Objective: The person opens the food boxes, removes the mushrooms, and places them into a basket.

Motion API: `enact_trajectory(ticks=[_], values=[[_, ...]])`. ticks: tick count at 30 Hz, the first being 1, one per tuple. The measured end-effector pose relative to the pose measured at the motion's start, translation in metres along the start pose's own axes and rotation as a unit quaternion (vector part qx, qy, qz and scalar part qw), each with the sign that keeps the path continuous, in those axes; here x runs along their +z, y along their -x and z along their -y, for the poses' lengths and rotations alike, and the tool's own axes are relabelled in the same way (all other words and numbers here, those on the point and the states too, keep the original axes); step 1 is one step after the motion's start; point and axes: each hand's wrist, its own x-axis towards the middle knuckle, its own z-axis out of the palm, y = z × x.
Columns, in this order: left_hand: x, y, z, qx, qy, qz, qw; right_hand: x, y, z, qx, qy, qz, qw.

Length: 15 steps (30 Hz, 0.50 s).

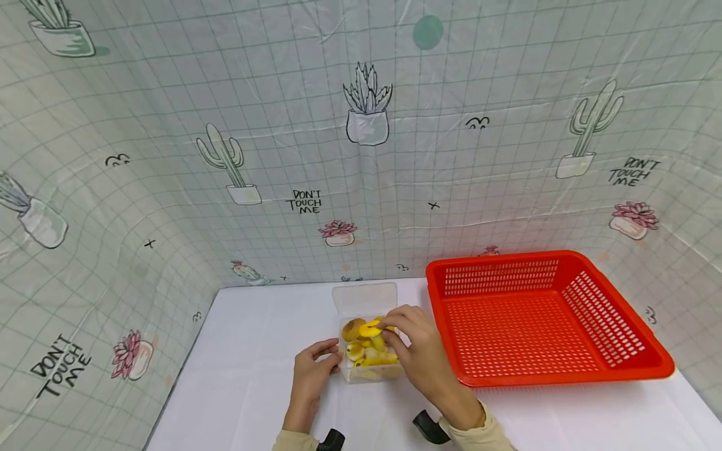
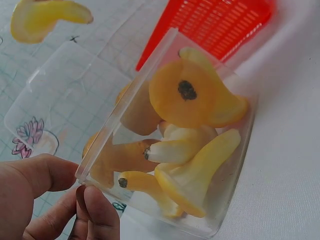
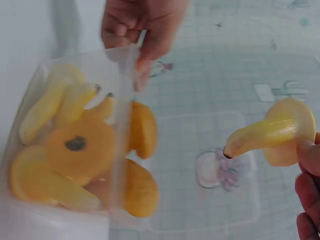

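Note:
A clear plastic box (image 1: 356, 377) full of yellow mushrooms stands on the white table, its hinged lid (image 1: 365, 295) folded back behind it. At the box's left edge my left hand (image 1: 313, 374) pinches the rim between thumb and fingers, as the left wrist view shows. Above the box, my right hand (image 1: 418, 352) holds one yellow mushroom (image 3: 282, 131) by its cap, the curved stem with a dark tip pointing away from the fingers. Through the box wall, several more mushrooms (image 2: 175, 100) lie in a heap, caps and stems turned different ways.
Close to the right of the box sits a wide red perforated basket (image 1: 555, 379). White cloth covers the table (image 1: 248, 363). A patterned sheet (image 1: 271, 125) with cactus drawings rises at the back and both sides.

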Motion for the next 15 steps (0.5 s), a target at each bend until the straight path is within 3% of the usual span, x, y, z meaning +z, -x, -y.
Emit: enact_trajectory(ticks=[9,15], values=[[0.0,0.0,-0.001,-0.012,-0.008,0.001,0.9999,-0.037,-0.003,0.006,0.041,0.02,-0.011,0.9989],[0.001,0.001,-0.002,-0.009,-0.007,0.003,0.9999,-0.066,-0.001,-0.004,0.061,0.045,-0.033,0.9965]])
